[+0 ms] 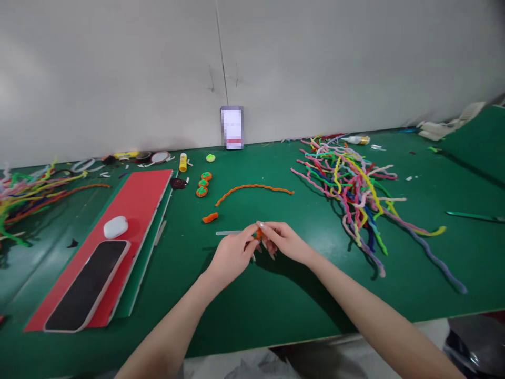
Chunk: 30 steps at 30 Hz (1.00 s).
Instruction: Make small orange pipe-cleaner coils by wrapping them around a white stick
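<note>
Over the green table, my left hand and right hand both pinch an orange piece, which I judge light, soft and bendable, best taken gently by its edges.

Orange piece: was mostly hidden by left hand and right hand, shape unclear.
Pale stick: its right end was hidden behind the left hand.
Propped phone screen: was too blurred to read.
Left stem pile: was cut by the left edge.
Green tool: ran past the right edge.
</note>
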### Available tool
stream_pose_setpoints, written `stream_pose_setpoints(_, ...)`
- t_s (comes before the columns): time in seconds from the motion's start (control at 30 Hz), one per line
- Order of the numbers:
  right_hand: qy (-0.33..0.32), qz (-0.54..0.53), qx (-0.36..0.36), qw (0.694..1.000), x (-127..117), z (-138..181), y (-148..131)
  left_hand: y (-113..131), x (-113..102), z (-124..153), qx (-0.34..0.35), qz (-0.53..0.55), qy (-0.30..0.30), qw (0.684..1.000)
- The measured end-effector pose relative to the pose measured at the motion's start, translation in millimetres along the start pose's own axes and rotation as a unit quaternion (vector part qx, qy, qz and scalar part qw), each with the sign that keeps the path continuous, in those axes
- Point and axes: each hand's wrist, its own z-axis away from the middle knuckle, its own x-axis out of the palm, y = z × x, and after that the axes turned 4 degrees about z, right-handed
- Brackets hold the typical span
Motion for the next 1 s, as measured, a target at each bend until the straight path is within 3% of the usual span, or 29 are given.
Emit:
stream_pose_setpoints(0.17,0.023,0.001,-0.025,0.999,-2,0,3,0,2,0,0.009,0.009,0.044,0.999)
stream_pose_setpoints(0.33,0.075,0.006,-0.058,0.995,-8,-3,4,-4,5,-3,0.080,0.061,0.135,0.986)
stream_pose_setpoints(0.47,0.101,0.015,-0.070,0.992,-11,-2,2,-7,1,-7,0.135,0.128,0.233,0.955)
stream_pose_setpoints(0.63,0.125,0.043,-0.109,0.985,-10,3,-4,-5,-7,-7,0.177,0.252,0.299,0.903)
stream_pose_setpoints(0.83,0.144,0.035,-0.116,0.982,-10,4,-6,-3,-10,-2,0.114,0.203,0.443,0.866)
stream_pose_setpoints(0.9,0.141,0.000,-0.105,0.984,-11,3,-4,-2,-9,-1,0.093,0.165,0.440,0.878)
stream_pose_setpoints(1.0,0.133,-0.054,-0.090,0.986,-10,0,-2,-1,-4,-1,0.087,0.153,0.309,0.935)
